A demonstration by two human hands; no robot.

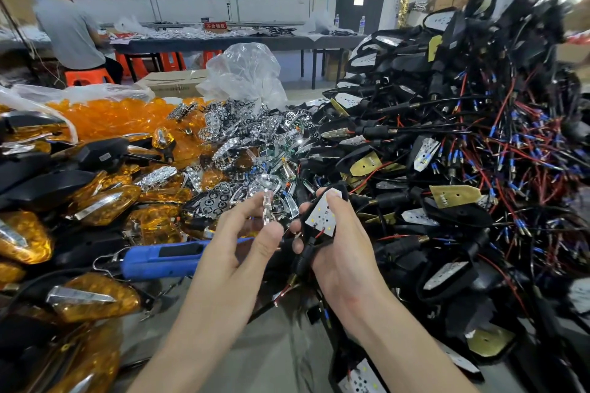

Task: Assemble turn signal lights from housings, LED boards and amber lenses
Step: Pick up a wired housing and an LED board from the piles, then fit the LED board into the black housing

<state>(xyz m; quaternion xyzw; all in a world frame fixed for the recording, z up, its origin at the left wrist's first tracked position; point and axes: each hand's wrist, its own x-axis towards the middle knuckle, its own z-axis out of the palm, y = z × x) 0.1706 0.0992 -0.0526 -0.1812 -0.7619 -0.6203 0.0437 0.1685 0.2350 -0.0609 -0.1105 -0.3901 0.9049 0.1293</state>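
My right hand (343, 246) grips a black housing with a white LED board (323, 213) facing up, thumb on its top edge; its black cable hangs below. My left hand (247, 234) pinches a chrome reflector piece (267, 206) between thumb and fingers, held edge-on just left of the housing. A heap of chrome reflectors (242, 140) lies behind the hands. Loose amber lenses (121, 116) fill a plastic bag at the left.
A tall pile of wired black housings (463, 143) fills the right. Finished amber lights (95, 204) are stacked at the left. A blue tool (162, 258) lies near my left wrist. A seated person (68, 32) works at a far table (223, 41).
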